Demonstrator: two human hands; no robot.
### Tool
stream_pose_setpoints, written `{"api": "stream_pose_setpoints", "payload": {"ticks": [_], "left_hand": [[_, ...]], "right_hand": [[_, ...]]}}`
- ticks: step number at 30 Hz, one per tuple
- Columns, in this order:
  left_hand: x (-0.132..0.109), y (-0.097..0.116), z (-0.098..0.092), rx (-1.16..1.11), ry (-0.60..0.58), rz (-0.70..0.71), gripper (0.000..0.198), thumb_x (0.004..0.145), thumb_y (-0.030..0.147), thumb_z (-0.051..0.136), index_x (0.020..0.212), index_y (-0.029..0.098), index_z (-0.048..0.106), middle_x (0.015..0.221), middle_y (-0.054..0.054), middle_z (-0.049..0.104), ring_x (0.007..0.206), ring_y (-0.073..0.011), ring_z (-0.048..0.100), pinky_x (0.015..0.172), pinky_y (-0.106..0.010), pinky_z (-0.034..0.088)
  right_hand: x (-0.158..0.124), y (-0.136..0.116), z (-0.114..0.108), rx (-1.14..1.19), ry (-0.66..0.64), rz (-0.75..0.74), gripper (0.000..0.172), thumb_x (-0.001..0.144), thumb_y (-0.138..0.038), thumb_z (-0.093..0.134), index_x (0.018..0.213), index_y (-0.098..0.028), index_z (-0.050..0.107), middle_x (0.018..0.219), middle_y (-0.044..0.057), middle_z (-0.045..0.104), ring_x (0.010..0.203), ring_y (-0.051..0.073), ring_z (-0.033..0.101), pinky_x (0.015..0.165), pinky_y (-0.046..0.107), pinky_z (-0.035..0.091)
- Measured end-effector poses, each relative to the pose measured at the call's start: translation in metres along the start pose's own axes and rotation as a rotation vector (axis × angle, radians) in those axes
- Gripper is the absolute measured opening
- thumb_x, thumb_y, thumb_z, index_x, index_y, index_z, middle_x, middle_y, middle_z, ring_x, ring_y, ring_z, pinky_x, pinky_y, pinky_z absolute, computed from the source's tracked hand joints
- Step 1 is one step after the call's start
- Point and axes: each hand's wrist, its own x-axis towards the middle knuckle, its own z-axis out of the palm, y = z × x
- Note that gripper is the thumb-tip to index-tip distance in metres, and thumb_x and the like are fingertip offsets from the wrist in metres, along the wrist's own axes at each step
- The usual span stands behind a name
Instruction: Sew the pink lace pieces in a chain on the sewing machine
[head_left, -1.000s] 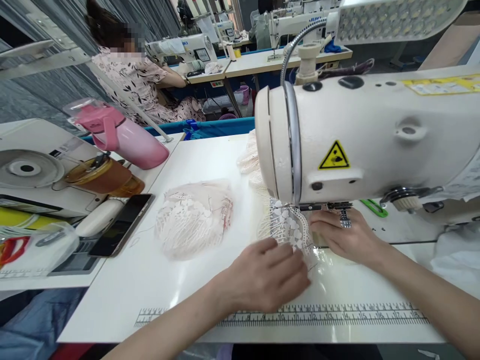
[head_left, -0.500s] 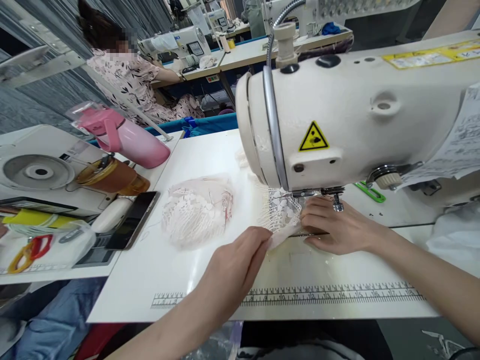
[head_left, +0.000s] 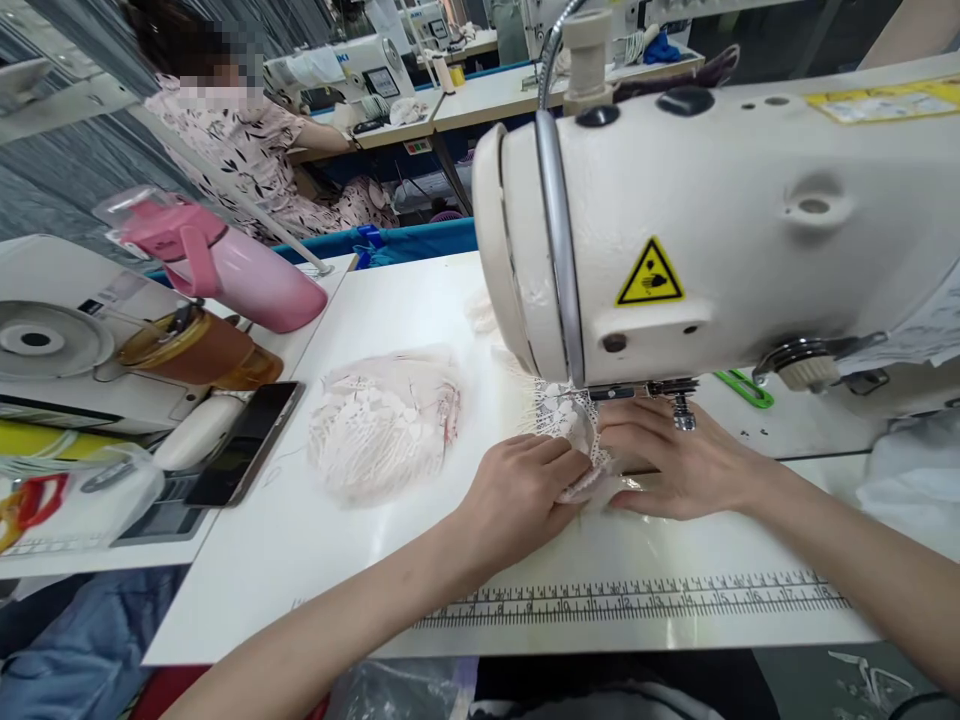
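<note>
A piece of white lace fabric lies under the head of a white sewing machine. My left hand is closed on the fabric's near edge, its fingers curled with the lace bunched beneath them. Beside the needle area, my right hand rests over the right part of the fabric; its thumb is apart from the fingers, and the fingertips are partly hidden behind the machine's parts. Left of my hands, a loose pile of pale lace pieces with some red threads lies on the white table.
A printed ruler strip runs along the table's front edge. On the left are a phone, a pink bottle, an amber cup and red-handled scissors. A green thread snipper lies behind my right hand. Another person sits beyond.
My left hand has moved right, closer to my right hand, and the lace edge it holds is now bunched. My right hand stays by the needle. The view has shifted slightly.
</note>
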Motion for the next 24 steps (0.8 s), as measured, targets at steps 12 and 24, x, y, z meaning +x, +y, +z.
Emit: {"api": "stream_pose_setpoints", "payload": {"ticks": [12,24], "left_hand": [[-0.002,-0.006,0.013,0.258,0.113,0.219,0.021,0.091,0.006,0.046,0.076,0.015,0.058,0.062,0.001,0.052,0.054,-0.0114,0.04,0.051,-0.028,0.03],[-0.007,-0.007,0.017,0.356,0.286,0.238,0.016,0.083,0.006,0.062,0.071,0.016,0.059,0.063,0.004,0.058,0.06,-0.0113,0.053,0.061,-0.03,0.043]], "right_hand": [[-0.002,-0.001,0.001,0.076,-0.016,-0.016,0.016,0.087,-0.012,0.047,0.097,-0.021,0.055,0.099,0.0,0.067,0.092,0.014,0.057,0.073,0.029,0.039],[-0.002,0.0,0.007,0.089,-0.042,-0.108,0.013,0.086,-0.009,0.057,0.091,-0.02,0.059,0.098,-0.004,0.07,0.092,0.012,0.063,0.095,0.035,0.048]]}}
